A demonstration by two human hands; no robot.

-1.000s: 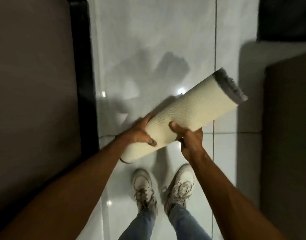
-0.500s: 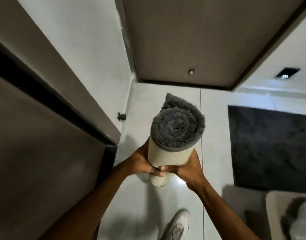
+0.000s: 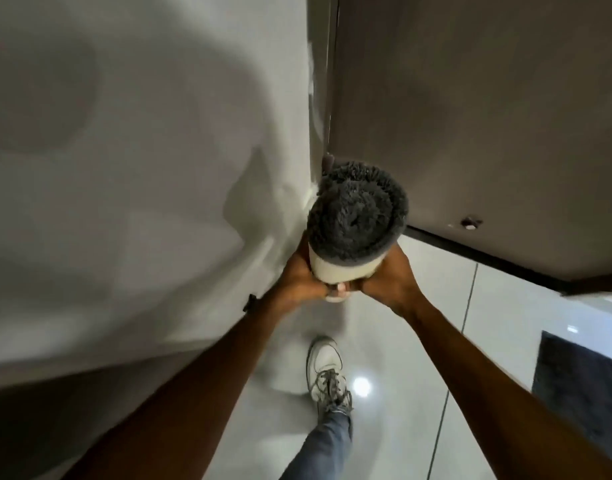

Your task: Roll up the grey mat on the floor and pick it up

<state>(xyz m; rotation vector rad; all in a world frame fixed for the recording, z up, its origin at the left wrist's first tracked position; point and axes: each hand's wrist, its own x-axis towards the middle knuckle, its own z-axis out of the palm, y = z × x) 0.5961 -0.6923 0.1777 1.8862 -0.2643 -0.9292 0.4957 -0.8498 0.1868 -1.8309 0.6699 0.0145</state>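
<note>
Clasping the upright rolled grey mat (image 3: 356, 220), left hand (image 3: 299, 277) and right hand (image 3: 389, 277) fingers wrap it.

You hold the rolled mat (image 3: 357, 220) upright in front of you, its fuzzy grey end facing the camera and its pale backing showing below. Your left hand (image 3: 302, 277) and right hand (image 3: 390, 277) wrap the lower part from either side, fingertips meeting at the front. The roll is clear of the glossy tiled floor (image 3: 498, 327). Below it, your shoe (image 3: 327, 370) stands on the tiles. A white wall (image 3: 142, 168) fills the left, a brown door (image 3: 488, 116) the upper right, and a dark rug (image 3: 585, 379) lies at the right edge.
</note>
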